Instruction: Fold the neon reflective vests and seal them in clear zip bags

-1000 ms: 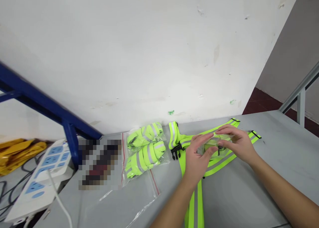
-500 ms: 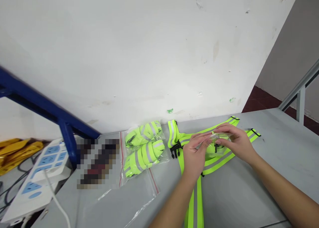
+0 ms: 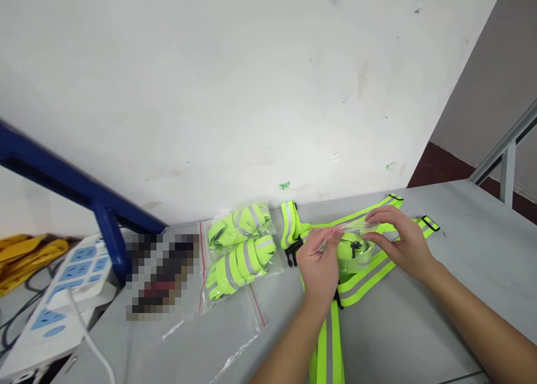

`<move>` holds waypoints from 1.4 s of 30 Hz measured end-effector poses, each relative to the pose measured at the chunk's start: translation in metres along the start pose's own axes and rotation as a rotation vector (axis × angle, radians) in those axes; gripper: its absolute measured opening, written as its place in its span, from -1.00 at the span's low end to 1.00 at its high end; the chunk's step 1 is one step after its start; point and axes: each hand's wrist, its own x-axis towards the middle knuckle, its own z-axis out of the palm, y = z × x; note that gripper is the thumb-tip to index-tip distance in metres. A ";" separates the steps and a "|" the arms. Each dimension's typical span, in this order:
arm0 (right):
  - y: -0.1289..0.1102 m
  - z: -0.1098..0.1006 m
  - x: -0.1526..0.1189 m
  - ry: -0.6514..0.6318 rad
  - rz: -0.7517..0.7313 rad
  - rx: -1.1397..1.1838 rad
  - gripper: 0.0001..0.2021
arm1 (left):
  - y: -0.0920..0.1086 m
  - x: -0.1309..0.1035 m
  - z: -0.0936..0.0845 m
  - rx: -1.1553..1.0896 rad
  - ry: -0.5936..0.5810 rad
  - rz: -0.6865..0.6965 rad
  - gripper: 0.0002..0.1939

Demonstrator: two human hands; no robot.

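A clear plastic bag [image 3: 354, 261] with a rolled neon-yellow reflective strap in it hangs between my hands. My left hand [image 3: 321, 261] pinches one side of its top edge, thumb against fingers. The other side is held by my right hand [image 3: 398, 236] between thumb and fingertips. A black buckle part shows inside the bag. Beneath lies an unrolled reflective harness [image 3: 329, 345], neon yellow with grey stripes. Its black buckle [image 3: 292, 252] rests just left of my left hand.
Two bagged rolls of reflective strap [image 3: 243, 266] lie left of my hands. In front of them is a flat clear zip bag [image 3: 210, 339]. Farther left are a white power strip [image 3: 62, 306], a blue metal frame [image 3: 104, 216] and yellow cloth [image 3: 31, 252]. A white wall [image 3: 251, 93] stands behind.
My hands have moved apart at the bag's top, the left one shifting slightly left. More of the bag and the rolled strap inside now shows between them.
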 end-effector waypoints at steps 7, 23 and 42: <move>-0.005 0.000 0.011 -0.166 0.167 -0.024 -0.87 | -0.006 0.004 -0.002 0.031 -0.097 -0.019 -0.83; -0.012 0.003 0.026 -0.276 0.039 -0.041 -0.93 | -0.005 -0.006 0.003 -0.117 -0.129 0.065 -0.92; 0.001 0.015 0.006 0.009 0.146 0.045 -0.87 | -0.002 -0.001 -0.001 -0.066 -0.131 -0.026 -0.83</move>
